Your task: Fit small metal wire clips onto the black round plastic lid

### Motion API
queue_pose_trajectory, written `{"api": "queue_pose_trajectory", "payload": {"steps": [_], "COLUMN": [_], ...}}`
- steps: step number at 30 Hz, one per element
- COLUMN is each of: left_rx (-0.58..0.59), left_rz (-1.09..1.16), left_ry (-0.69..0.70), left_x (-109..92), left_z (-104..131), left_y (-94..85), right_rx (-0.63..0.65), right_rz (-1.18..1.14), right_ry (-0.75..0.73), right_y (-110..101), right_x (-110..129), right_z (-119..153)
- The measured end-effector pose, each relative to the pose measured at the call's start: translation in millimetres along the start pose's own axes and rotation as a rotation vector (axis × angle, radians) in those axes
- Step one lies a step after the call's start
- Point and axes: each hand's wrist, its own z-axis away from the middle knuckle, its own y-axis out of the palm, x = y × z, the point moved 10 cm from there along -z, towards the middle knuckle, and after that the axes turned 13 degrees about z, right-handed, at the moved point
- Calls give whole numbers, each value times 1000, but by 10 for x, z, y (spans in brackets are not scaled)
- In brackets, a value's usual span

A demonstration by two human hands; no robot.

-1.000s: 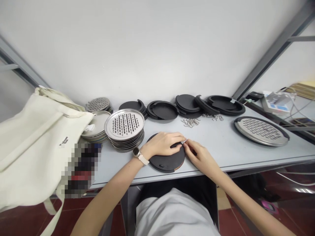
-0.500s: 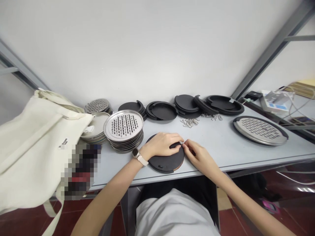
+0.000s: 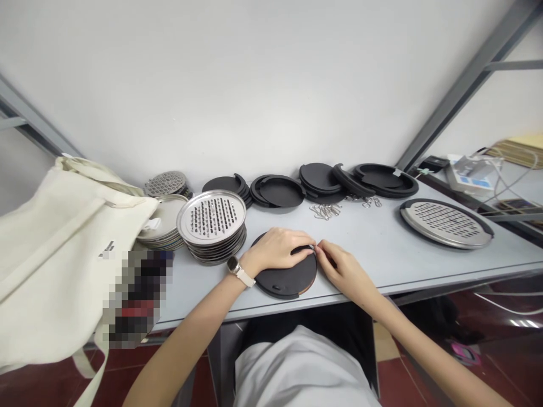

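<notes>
A round black disc (image 3: 286, 281) lies flat near the table's front edge, with a brownish strip on its lower right rim. Across its top rests my left hand (image 3: 283, 247), wearing a watch, its thumb and fingers closing on the disc's upper right rim. My right hand (image 3: 335, 261) is closed in a pinch at that same rim, fingertips touching those of my left hand. A small light-coloured piece shows between the fingertips, too small to make out.
Stacked metal grater plates (image 3: 212, 219) stand at the left beside a cream tote bag (image 3: 63, 265). Black round trays (image 3: 280, 191) line the wall, small metal clips (image 3: 326, 211) in front. A perforated plate (image 3: 447, 221) lies at the right, near grey shelf posts (image 3: 458, 79).
Both hands keep nearly the same place and hold. The camera view has shifted very slightly, so the background objects sit a little further left.
</notes>
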Motion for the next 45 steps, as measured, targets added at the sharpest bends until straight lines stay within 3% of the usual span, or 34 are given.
{"api": "queue_pose_trajectory", "payload": {"steps": [18, 45], "left_rx": [4, -3], "left_rz": [13, 25], "left_ry": [42, -15], "left_x": [-35, 11], "left_z": [-12, -30], "left_y": [20, -7], "right_rx": [6, 3], "right_rz": [11, 38], "right_ry": [-22, -19], "right_y": [30, 25], "right_x": [-7, -20], "right_z": [-4, -11]}}
